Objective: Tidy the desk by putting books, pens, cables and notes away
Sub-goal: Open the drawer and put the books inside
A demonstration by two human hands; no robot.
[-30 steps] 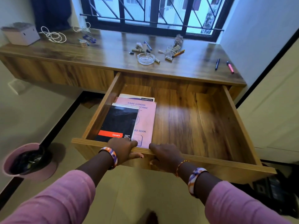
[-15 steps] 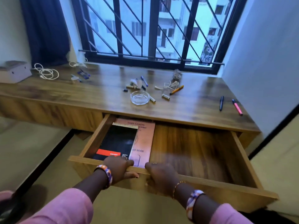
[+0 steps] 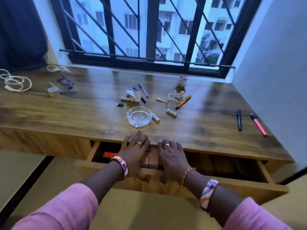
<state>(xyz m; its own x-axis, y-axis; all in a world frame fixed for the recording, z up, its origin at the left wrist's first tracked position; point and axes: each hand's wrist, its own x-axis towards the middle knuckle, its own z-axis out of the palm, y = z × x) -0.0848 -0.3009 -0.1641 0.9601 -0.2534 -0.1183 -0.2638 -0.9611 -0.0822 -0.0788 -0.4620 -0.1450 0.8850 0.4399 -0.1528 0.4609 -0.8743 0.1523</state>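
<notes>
Under the desk (image 3: 66,112): drawer (image 3: 216,185) pushed nearly closed since a second ago, left hand (image 3: 134,155) and right hand (image 3: 171,156) flat, gripping nothing (books (image 3: 149,160) stowed; pens (image 3: 239,119), cables (image 3: 15,82) remain)

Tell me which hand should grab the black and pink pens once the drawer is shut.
Probably the right hand. The black pen and pink pen lie at the desk's right end, on its side; the left hand would have to cross over.

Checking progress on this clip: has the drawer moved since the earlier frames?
Yes. The drawer has slid inward under the desk top; only a strip of the books inside shows now.
</notes>
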